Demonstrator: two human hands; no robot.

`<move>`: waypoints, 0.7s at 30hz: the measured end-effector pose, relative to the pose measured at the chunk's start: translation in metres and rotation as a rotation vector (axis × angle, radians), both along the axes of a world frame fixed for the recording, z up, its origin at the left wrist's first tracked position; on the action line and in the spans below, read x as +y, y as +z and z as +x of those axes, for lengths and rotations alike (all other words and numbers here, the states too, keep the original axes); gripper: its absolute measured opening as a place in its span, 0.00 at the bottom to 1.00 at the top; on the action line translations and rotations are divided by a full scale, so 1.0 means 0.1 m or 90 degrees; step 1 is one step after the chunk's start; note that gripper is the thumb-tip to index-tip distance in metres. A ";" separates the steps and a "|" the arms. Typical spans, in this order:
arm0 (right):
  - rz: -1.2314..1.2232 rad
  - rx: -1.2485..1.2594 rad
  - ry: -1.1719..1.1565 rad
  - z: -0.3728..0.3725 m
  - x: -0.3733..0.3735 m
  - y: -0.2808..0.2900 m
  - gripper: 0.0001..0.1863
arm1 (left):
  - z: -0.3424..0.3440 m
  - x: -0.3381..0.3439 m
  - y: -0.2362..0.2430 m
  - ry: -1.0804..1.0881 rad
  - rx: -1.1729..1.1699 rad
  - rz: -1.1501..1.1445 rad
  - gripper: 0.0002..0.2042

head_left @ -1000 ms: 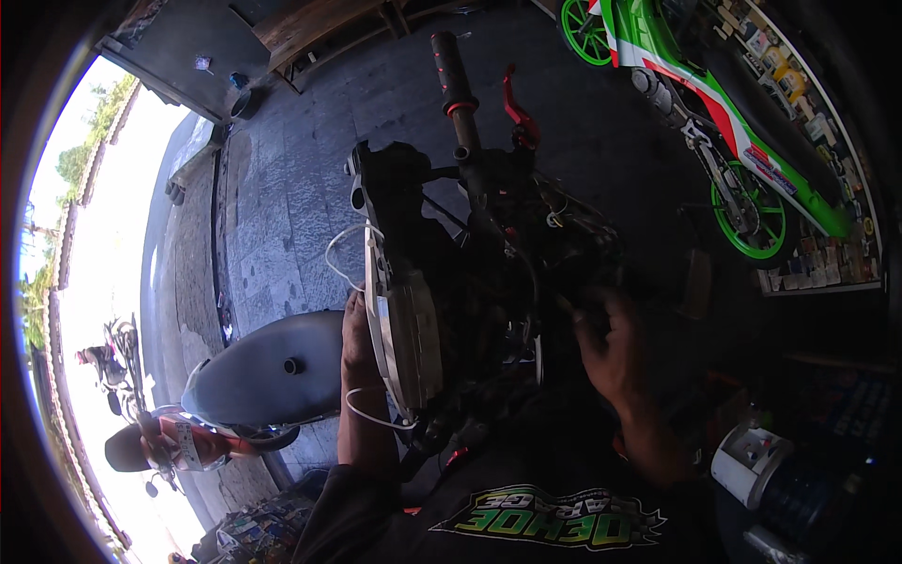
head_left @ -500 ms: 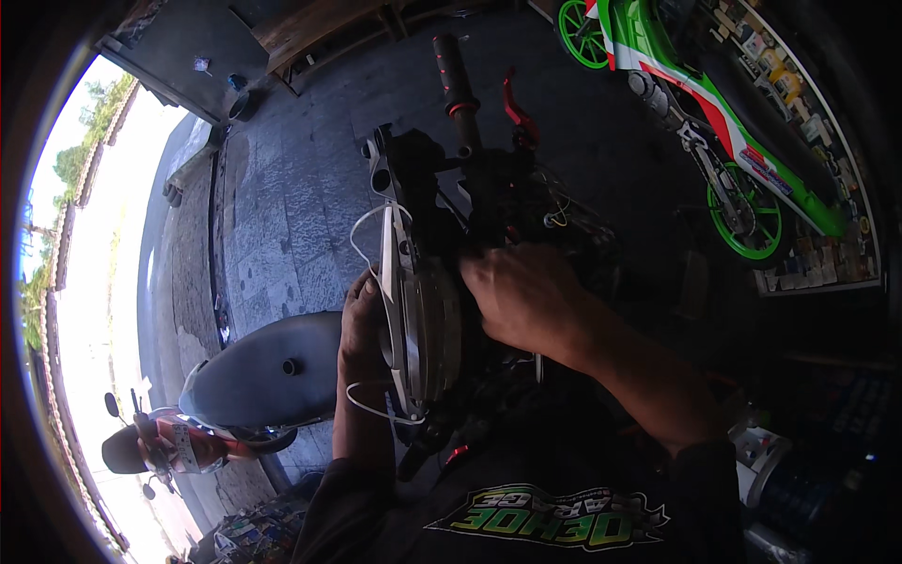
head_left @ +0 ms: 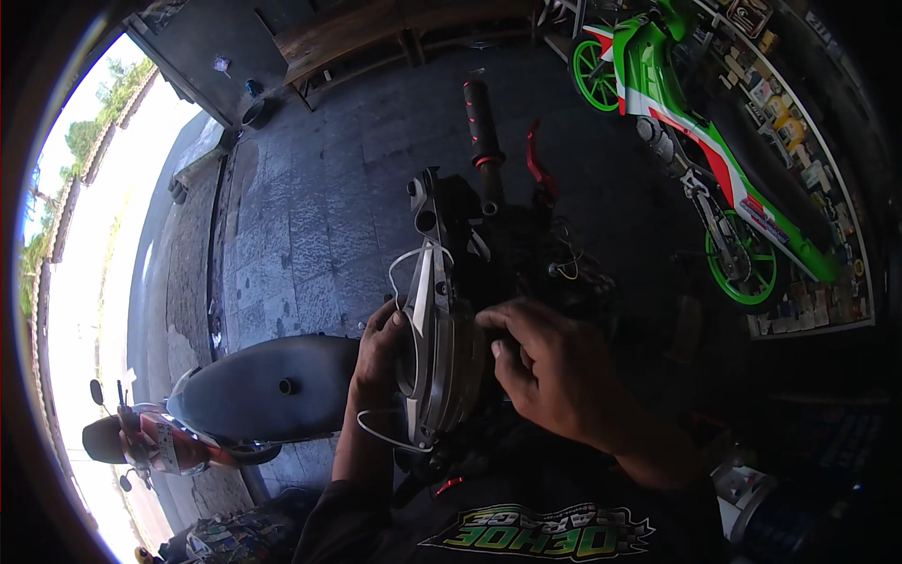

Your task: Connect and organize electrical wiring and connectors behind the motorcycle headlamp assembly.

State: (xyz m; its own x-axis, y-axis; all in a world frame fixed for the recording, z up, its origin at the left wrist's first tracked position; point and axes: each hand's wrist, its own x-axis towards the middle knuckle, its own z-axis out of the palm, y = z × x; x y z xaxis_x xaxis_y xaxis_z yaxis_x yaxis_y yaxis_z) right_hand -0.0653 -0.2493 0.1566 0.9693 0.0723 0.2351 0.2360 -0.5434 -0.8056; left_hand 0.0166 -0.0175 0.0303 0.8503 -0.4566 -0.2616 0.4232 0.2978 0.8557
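Since the earlier frame, my right hand (head_left: 556, 371) has drawn back from above the handlebar's middle to the right side of the headlight unit (head_left: 449, 352), and my whole view has shifted, setting unit and handlebar lower and farther right. The headlight unit stands on edge between my two hands, left of the handlebar grip (head_left: 482, 127) and its red lever (head_left: 537, 167), its long axis running away from the torso. Two thin white loops (head_left: 392, 273) project from its left face, one at the far end and one at the near end.

I hold the hands apart. The left hand (head_left: 378, 346) is clamped on the unit's left edge, thumb uppermost, its forearm rising almost straight from the lower border. The right forearm enters obliquely from the lower right; the wrist is bent, the index finger reaches toward the unit and the other fingers curl beneath. I cannot tell whether these fingertips touch the unit or pinch anything, the space there being dark.

Loose wires (head_left: 567, 267) lie beyond the right hand. A green motorcycle (head_left: 700, 139) stands at upper right, a red motorbike (head_left: 191, 444) at lower left.
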 end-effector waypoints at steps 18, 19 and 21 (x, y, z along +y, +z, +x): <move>0.312 0.158 -0.182 0.23 -1.10 -0.41 0.13 | 0.02 -0.13 0.05 0.011 0.016 -0.057 0.31; 0.264 0.173 -0.242 0.35 -1.16 -0.64 0.15 | 0.03 -0.13 -0.01 0.027 0.036 -0.064 0.33; 0.225 0.189 -0.280 0.54 -1.15 -1.07 0.16 | 0.02 -0.10 0.08 0.041 0.027 -0.041 0.33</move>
